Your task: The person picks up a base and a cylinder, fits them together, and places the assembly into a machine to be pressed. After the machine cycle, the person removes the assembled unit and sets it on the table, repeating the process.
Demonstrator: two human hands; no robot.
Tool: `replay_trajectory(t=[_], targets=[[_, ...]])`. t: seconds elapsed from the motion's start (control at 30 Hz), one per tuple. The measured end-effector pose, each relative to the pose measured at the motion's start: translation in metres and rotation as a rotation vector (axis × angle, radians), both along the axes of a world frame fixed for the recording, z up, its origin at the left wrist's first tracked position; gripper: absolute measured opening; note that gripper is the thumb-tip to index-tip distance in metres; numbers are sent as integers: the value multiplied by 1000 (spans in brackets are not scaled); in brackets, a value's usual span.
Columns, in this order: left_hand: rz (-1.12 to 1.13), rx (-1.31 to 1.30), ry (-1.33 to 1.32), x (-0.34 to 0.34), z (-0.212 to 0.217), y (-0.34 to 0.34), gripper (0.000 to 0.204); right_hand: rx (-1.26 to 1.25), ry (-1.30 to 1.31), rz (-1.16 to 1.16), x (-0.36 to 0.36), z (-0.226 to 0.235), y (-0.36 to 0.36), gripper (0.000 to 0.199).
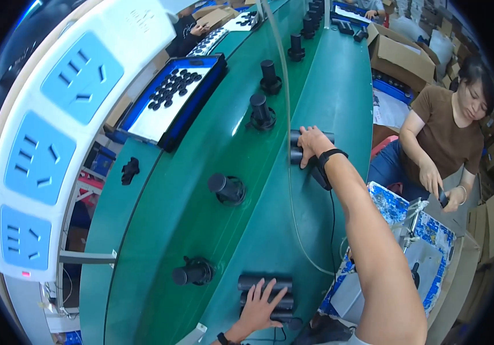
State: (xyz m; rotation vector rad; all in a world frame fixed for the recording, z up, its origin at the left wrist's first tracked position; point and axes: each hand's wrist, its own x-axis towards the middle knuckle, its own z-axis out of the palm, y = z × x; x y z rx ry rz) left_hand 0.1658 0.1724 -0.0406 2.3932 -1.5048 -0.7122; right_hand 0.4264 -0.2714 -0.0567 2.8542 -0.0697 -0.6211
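My left hand [261,306] lies with its fingers spread over several black cylinders [249,283] resting side by side on the green bench. Farther up the bench, my right hand [314,142] bends over two black cylinders [296,156], its fingers and thumb spanning them; the palm hides part of both. Close to that wrist is a dark object [320,177] with a thin cable, partly hidden by my forearm. Left of my hands, a row of black parts with upright cylinders on round bases stands on the glossy green belt, the nearest one [192,272] leaning left.
A thin clear tube [290,195] hangs across the bench. A white power strip [94,69] fills the left side. Beyond the belt sits a blue-edged tray [143,127] of black discs. At right, a seated person [448,121] handles a dark part beside a cardboard box [399,54].
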Motion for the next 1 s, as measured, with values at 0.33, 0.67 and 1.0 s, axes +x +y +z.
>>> replay_trajectory(t=[0.33, 0.67, 1.0], targets=[[24, 47, -88, -31, 8, 24, 126, 284, -355, -232, -113, -1, 26, 73], [275, -217, -270, -41, -44, 14, 93, 657, -617, 63, -191, 223, 156, 73], [176, -304, -268, -100, -46, 52, 64, 292, 38, -166, -256, 28, 316, 87]])
